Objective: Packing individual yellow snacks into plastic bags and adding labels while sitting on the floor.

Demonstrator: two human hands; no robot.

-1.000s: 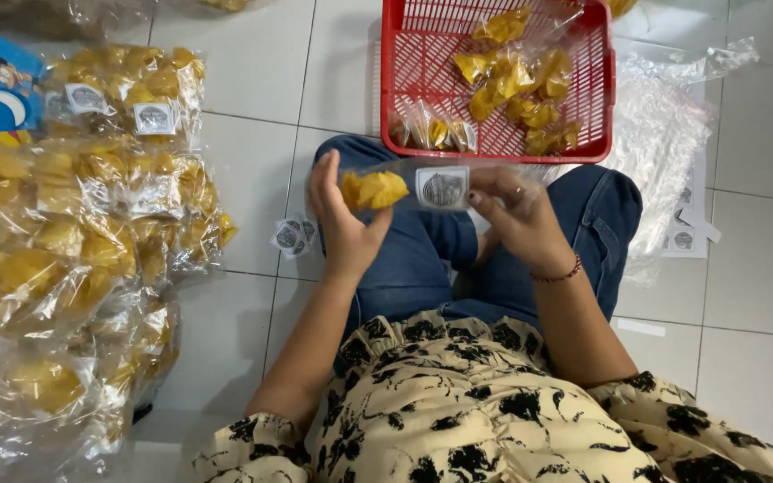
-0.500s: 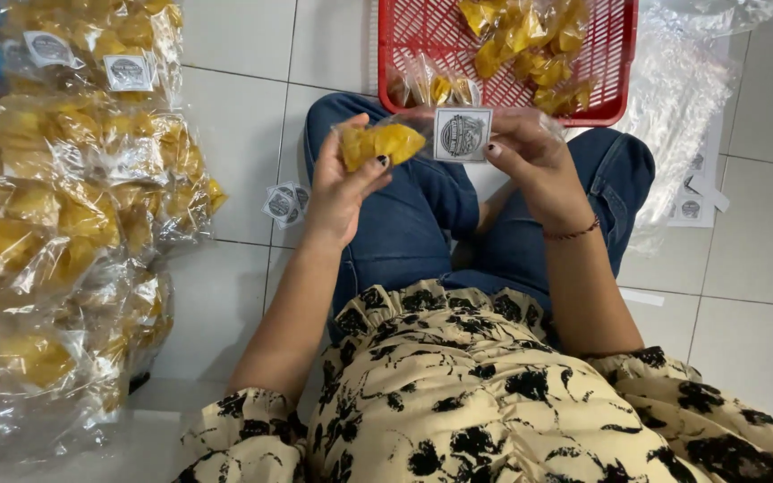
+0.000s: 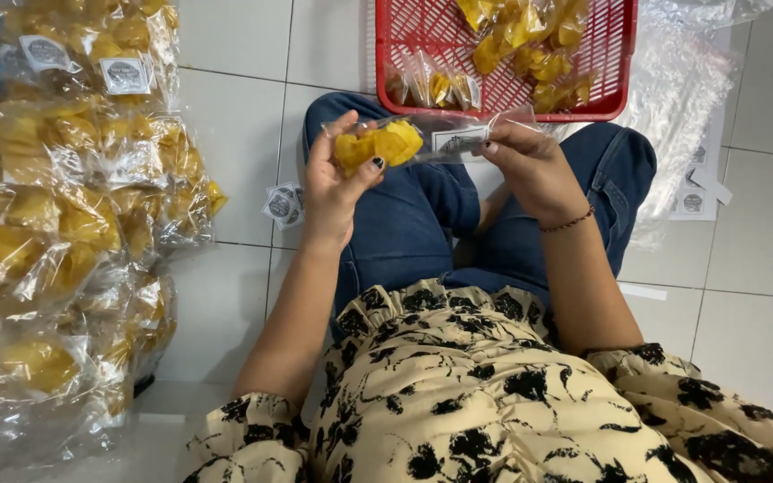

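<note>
I sit cross-legged on a white tiled floor in blue jeans. My left hand (image 3: 337, 174) grips the filled end of a small clear packet of yellow chips (image 3: 379, 143), held over my lap. My right hand (image 3: 530, 165) pinches the other end of the same packet, where a white paper label (image 3: 458, 141) lies inside the plastic. The packet stretches level between both hands.
A red plastic basket (image 3: 404, 36) with loose yellow chips and several small packets stands beyond my knees. A big heap of filled chip packets (image 3: 64, 215) covers the left. Empty clear bags (image 3: 682, 98), label sheets (image 3: 695, 201) and loose labels (image 3: 282, 204) lie on the tiles.
The label, earlier held upright facing me in my right hand, now lies flat inside the packet's end. Both hands stay together over my lap; the view has tilted slightly.
</note>
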